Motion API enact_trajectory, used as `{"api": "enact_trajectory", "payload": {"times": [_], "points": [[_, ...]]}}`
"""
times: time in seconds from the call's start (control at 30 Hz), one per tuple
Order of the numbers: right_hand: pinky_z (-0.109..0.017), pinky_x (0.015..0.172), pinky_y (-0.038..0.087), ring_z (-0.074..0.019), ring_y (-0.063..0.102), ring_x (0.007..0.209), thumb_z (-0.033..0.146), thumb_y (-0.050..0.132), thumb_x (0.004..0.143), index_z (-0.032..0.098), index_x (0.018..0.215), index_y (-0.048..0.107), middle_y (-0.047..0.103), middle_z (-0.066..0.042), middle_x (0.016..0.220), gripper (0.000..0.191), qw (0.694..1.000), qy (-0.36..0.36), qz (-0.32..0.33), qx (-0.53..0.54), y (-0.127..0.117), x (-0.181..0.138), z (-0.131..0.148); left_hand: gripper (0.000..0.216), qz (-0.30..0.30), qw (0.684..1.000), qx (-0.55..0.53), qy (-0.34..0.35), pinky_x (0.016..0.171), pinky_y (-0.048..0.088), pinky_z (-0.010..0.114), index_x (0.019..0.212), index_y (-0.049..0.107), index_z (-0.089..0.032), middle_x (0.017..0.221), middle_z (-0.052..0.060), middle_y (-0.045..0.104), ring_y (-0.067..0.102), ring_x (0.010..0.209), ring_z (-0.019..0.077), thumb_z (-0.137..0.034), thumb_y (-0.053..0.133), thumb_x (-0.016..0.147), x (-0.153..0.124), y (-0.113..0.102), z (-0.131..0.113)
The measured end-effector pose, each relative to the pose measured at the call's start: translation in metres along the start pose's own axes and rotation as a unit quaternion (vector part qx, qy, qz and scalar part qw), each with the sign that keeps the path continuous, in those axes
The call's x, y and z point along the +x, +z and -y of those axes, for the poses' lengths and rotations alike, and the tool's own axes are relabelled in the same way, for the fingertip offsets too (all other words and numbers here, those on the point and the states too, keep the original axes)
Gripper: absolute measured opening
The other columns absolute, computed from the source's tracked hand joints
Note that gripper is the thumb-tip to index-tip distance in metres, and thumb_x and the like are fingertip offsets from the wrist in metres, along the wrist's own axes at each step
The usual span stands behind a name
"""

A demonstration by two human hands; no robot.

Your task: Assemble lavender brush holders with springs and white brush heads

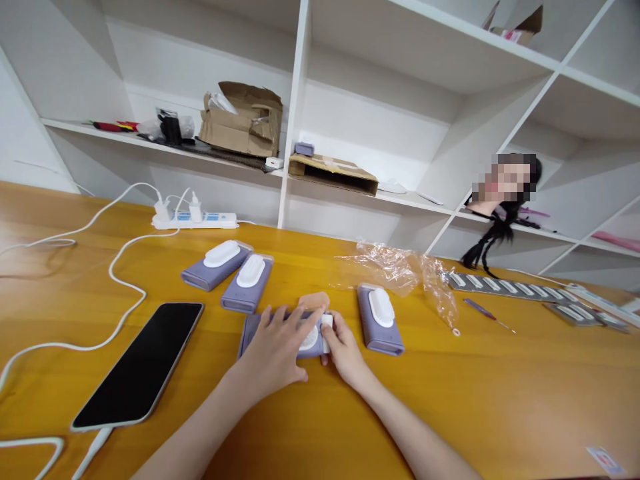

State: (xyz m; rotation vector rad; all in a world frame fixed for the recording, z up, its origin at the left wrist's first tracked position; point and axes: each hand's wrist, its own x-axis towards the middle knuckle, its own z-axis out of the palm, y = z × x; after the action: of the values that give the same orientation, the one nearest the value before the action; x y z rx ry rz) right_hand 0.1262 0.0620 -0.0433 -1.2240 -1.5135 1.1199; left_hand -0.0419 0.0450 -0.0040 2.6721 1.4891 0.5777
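Observation:
A purple rectangular case (249,328) lies on the table under my hands, a white rounded part (309,340) showing on its top. My left hand (280,343) rests over the case with its fingers spread, hiding much of it. At the case's right end, my right hand (345,347) pinches a small white end piece (327,333) between thumb and fingers. Just behind the fingers is a translucent peach-coloured cap (314,301). Two similar purple cases with white oval tops, one (215,265) and another (247,283), lie to the left; a third (380,320) lies to the right.
A phone (143,367) on a charging cable lies at the left, near a white power strip (195,220). Clear plastic wrap (390,267), a screwdriver (483,310) and grey strips (505,287) lie towards the right. White shelving (293,133) holding cardboard boxes stands behind the table.

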Motion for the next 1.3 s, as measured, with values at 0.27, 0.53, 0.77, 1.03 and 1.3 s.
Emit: {"api": "enact_trajectory", "payload": {"times": [0.27,0.53,0.77,1.03,1.3], "points": [[-0.017,0.033,0.033,-0.0087,0.049,0.033,0.04,0.04,0.086,0.019,0.102,0.048,0.051,0.008,0.047,0.027,0.999,0.02,0.032,-0.004,0.002,-0.003,0.006,0.068,-0.019,1.0,-0.012,-0.009,0.091,0.034,0.046,0.128,0.041,-0.015,0.124,0.011,0.055,0.047,0.107,0.0306,-0.02,0.054,0.062,-0.003,0.006,0.007],[-0.017,0.031,0.034,-0.0107,0.052,0.033,0.037,0.036,0.087,0.019,0.095,0.049,0.05,0.008,0.045,0.024,0.999,0.031,0.005,-0.028,0.001,-0.006,0.009,0.067,-0.064,0.998,-0.021,0.004,0.096,0.031,0.046,0.127,0.042,-0.018,0.126,0.009,0.054,0.044,0.112,0.0303,-0.018,0.054,0.061,-0.004,0.014,0.006],[-0.018,0.033,0.036,-0.012,0.052,0.033,0.037,0.036,0.088,0.019,0.097,0.05,0.05,0.007,0.04,0.025,0.998,0.024,0.006,-0.065,-0.001,-0.009,0.015,0.068,-0.077,0.997,-0.025,0.013,0.096,0.031,0.045,0.128,0.041,-0.02,0.127,0.008,0.054,0.044,0.113,0.0299,-0.019,0.055,0.062,-0.005,0.015,0.007],[-0.019,0.036,0.039,-0.012,0.052,0.035,0.041,0.037,0.088,0.019,0.111,0.049,0.051,0.008,0.041,0.034,0.999,0.02,0.033,-0.024,0.001,-0.011,0.015,0.069,-0.083,0.996,-0.028,0.034,0.097,0.031,0.045,0.129,0.041,-0.019,0.127,0.009,0.054,0.044,0.114,0.03,-0.021,0.057,0.062,-0.007,0.014,0.015],[-0.018,0.036,0.037,-0.011,0.051,0.035,0.049,0.037,0.087,0.018,0.113,0.049,0.049,0.008,0.042,0.043,0.999,0.015,0.034,-0.009,0.003,-0.011,0.008,0.071,-0.069,0.996,-0.029,0.042,0.098,0.029,0.046,0.131,0.039,-0.02,0.128,0.008,0.053,0.041,0.115,0.0305,-0.02,0.057,0.063,-0.007,0.015,0.017]]}}
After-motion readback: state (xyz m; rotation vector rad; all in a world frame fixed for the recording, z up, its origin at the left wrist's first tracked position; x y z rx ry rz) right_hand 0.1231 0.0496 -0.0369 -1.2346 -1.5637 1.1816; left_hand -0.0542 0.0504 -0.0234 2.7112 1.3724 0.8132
